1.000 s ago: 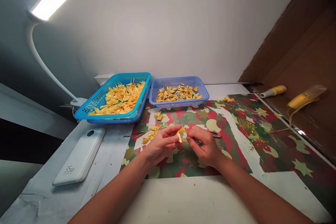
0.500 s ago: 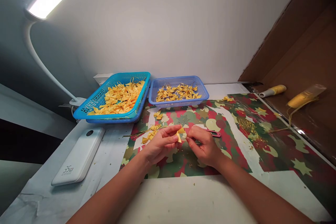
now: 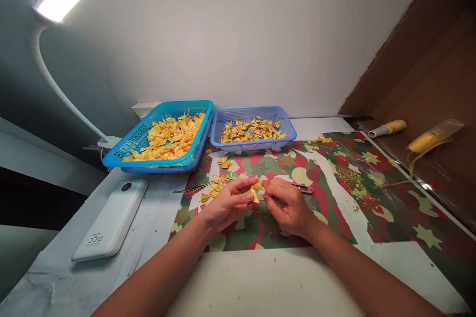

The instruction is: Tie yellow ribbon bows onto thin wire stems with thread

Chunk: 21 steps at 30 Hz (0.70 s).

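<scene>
My left hand (image 3: 231, 203) pinches a small yellow ribbon bow (image 3: 256, 192) between thumb and fingers, above the patterned paper. Close against the bow's right side, my right hand (image 3: 289, 204) is closed, thumb against fingertips; what it grips there is too small to make out. Behind the right hand, the pink handle of a small tool (image 3: 305, 188) sticks out on the paper. Several loose yellow bows (image 3: 216, 186) lie beyond my left hand, next to thin gold strands (image 3: 188, 190). One more bow (image 3: 223, 162) rests farther back.
A blue basket (image 3: 115, 159) heaped with yellow bows stands back left, beside a purple basket (image 3: 256, 145) of bows with gold ties. At left are a white power bank (image 3: 109, 223) and a lamp (image 3: 44, 67). Gold bits (image 3: 351, 178) and thread spools (image 3: 424, 141) lie at right.
My hands and the bow stay almost in place. The whole view has shifted very slightly.
</scene>
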Each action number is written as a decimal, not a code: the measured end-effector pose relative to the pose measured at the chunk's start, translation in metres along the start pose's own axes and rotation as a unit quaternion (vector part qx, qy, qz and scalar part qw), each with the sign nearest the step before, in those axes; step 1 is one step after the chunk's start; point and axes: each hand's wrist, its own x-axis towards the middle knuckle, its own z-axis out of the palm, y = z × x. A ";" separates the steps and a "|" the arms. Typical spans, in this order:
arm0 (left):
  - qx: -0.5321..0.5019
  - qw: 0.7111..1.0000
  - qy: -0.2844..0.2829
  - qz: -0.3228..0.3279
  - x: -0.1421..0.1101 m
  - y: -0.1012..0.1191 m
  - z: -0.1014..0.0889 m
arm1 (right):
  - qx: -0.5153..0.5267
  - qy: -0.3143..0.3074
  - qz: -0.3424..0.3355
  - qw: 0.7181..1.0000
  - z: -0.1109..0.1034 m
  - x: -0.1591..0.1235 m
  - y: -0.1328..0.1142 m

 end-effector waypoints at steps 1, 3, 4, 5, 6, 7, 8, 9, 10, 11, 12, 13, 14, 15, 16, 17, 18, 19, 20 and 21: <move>0.000 1.000 -0.001 -0.003 0.000 0.000 -0.001 | 0.002 -0.002 -0.003 1.000 0.000 0.000 0.000; 0.001 1.000 -0.004 -0.009 0.000 -0.001 -0.003 | 0.007 -0.008 -0.006 1.000 0.000 0.000 0.001; 0.002 1.000 -0.004 -0.010 0.000 -0.001 -0.004 | 0.010 -0.012 -0.005 1.000 -0.001 0.000 0.002; 0.003 1.000 -0.005 -0.011 0.000 -0.001 -0.004 | 0.013 -0.016 -0.004 1.000 -0.001 0.000 0.002; 0.003 1.000 -0.005 -0.012 0.000 -0.001 -0.004 | 0.017 -0.019 -0.002 1.000 -0.001 0.000 0.003; 0.004 1.000 -0.006 -0.013 -0.001 -0.001 -0.004 | 0.022 -0.021 0.000 1.000 -0.001 0.000 0.003; 0.005 1.000 -0.007 -0.013 -0.001 -0.001 -0.004 | 0.026 -0.022 0.001 0.999 -0.001 0.000 0.003; 0.007 1.000 -0.008 -0.014 -0.001 -0.001 -0.004 | 0.030 -0.022 0.003 0.999 -0.001 0.000 0.004; 0.008 1.000 -0.012 -0.014 -0.001 -0.001 -0.003 | 0.032 -0.022 0.004 0.999 0.000 0.000 0.004; 0.010 1.000 -0.016 -0.013 -0.001 -0.001 -0.003 | 0.032 -0.022 0.006 0.999 0.000 0.000 0.004; 0.012 1.000 -0.021 -0.013 -0.001 -0.001 -0.002 | 0.031 -0.023 0.009 0.999 0.000 0.000 0.004; 0.014 0.999 -0.026 -0.013 -0.001 -0.001 -0.002 | 0.030 -0.023 0.011 0.999 0.001 -0.001 0.004; 0.016 0.999 -0.029 -0.015 -0.001 -0.001 -0.001 | 0.028 -0.023 0.013 0.999 0.001 -0.001 0.004; 0.019 0.999 -0.031 -0.017 -0.001 -0.001 -0.001 | 0.027 -0.022 0.015 0.999 0.001 -0.002 0.004; 0.021 0.999 -0.032 -0.020 -0.001 -0.001 0.000 | 0.026 -0.021 0.015 0.999 0.002 -0.002 0.005; 0.025 0.999 -0.032 -0.022 -0.001 -0.001 0.000 | 0.025 -0.019 0.016 0.999 0.002 -0.003 0.005; 0.027 0.999 -0.032 -0.022 -0.001 -0.001 0.000 | 0.023 -0.018 0.016 0.999 0.002 -0.003 0.005; 0.029 0.999 -0.032 -0.021 -0.001 -0.001 0.000 | 0.022 -0.018 0.016 0.999 0.003 -0.003 0.005; 0.029 0.999 -0.032 -0.019 -0.001 -0.001 0.001 | 0.020 -0.019 0.015 0.999 0.003 -0.003 0.005; 0.030 0.999 -0.031 -0.017 -0.001 0.000 0.001 | 0.019 -0.021 0.015 0.999 0.003 -0.002 0.006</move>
